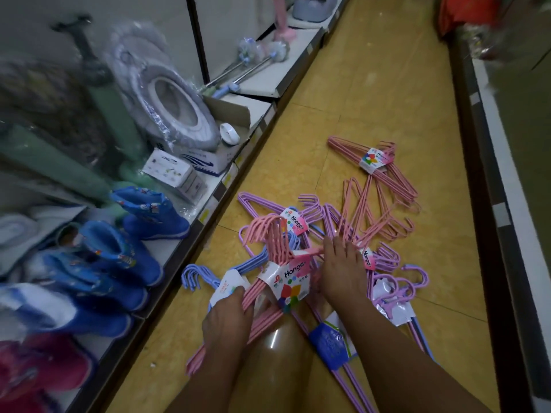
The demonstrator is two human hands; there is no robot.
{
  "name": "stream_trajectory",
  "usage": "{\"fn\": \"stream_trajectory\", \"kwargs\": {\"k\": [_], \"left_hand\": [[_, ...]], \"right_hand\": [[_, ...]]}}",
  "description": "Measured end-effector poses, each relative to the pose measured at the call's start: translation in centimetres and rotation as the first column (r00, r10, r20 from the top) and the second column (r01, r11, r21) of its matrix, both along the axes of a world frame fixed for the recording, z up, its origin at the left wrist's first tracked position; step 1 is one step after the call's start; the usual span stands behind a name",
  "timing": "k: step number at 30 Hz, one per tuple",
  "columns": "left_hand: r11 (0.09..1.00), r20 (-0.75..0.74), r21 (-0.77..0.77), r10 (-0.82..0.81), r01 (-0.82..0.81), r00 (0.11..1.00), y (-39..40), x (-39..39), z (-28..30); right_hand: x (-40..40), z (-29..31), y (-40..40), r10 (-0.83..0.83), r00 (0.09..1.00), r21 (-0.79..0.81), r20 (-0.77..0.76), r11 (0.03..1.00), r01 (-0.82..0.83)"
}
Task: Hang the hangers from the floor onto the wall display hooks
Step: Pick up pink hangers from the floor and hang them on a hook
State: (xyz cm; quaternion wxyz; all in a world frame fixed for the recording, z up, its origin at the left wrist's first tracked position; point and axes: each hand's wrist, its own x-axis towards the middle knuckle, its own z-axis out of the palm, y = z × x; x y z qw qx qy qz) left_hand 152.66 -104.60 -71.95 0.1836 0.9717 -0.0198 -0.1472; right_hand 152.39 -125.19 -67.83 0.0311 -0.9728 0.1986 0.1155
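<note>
On the yellow floor (372, 84) of a shop aisle, head view, the only one: heap of bundled wire hangers, pink, purple, blue, each bundle banded with a "Hanger" card. Left hand (228, 318) has fingers curled round a pink bundle (268, 296) at its lower bar, partly lifted. Right hand (340, 272) presses down into the middle of the heap; fingers fairly straight, whether they pinch a wire I cannot tell. One more pink bundle (374, 162) lies apart, farther up the aisle. Blue boots (119, 257) sit on the low shelf at left. Wall hooks not in view.

Risk, as I judge it: hooks and bars in the heap are interlocked, so lifting the pink bundle may drag neighbours or snag. Card band could slip and let the hangers fan out.
</note>
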Motion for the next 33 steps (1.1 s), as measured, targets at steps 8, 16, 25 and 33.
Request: {"fn": "stream_trajectory", "kwargs": {"k": [8,16,25,33], "left_hand": [[0.974,-0.003,0.049,-0.223,0.223,0.975,2.4,-1.6,15.2],[0.962,0.034,-0.059,-0.265,0.266,0.964,2.4,-2.2,32.6],[0.981,-0.008,-0.005,-0.195,0.195,0.981,4.1,-4.3,47.6],[0.985,0.139,0.042,-0.173,0.169,0.975,9.2,-4.8,57.5]], "right_hand": [[-2.3,12.3,0.1,0.097,0.993,0.008,-0.073,0.995,-0.097],[-4.2,29.0,1.7,0.058,0.998,0.033,-0.031,0.998,-0.057],[-5.8,44.3,6.1,0.157,0.978,0.226,-0.140,0.966,-0.123],[-6.3,54.4,10.7,0.406,0.914,0.063,0.001,0.912,-0.405]]}}
